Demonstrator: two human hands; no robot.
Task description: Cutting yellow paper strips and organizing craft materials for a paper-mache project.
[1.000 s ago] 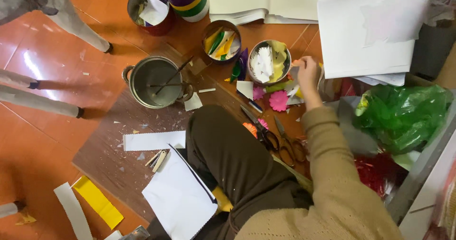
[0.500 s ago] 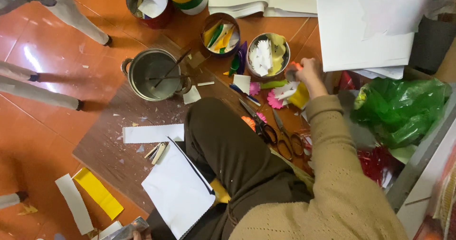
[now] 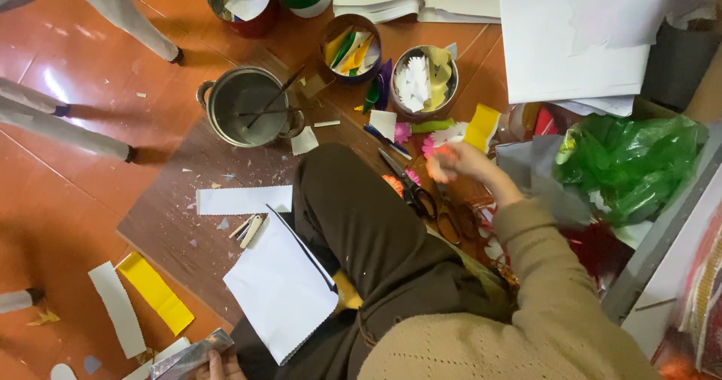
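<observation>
Right hand (image 3: 460, 162) seemingly beside scissors (image 3: 410, 188)

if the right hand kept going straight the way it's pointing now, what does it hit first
The right hand points up and left across the floor. Most likely it would first meet the pink paper flower and white paper scrap, then the tin of paper cutouts. The hand is blurred, so height is unclear.

The pot (image 3: 248, 107) stands on the board (image 3: 169, 222), left of two bowls (image 3: 423, 79) holding paper pieces. Scissors (image 3: 410, 188) lie beside the person's knee (image 3: 338, 192), just below the right hand (image 3: 457, 162). A paper sheet (image 3: 280, 290) lies left of the leg, paper strips (image 3: 154, 291) farther left on the floor (image 3: 53, 222).
</observation>
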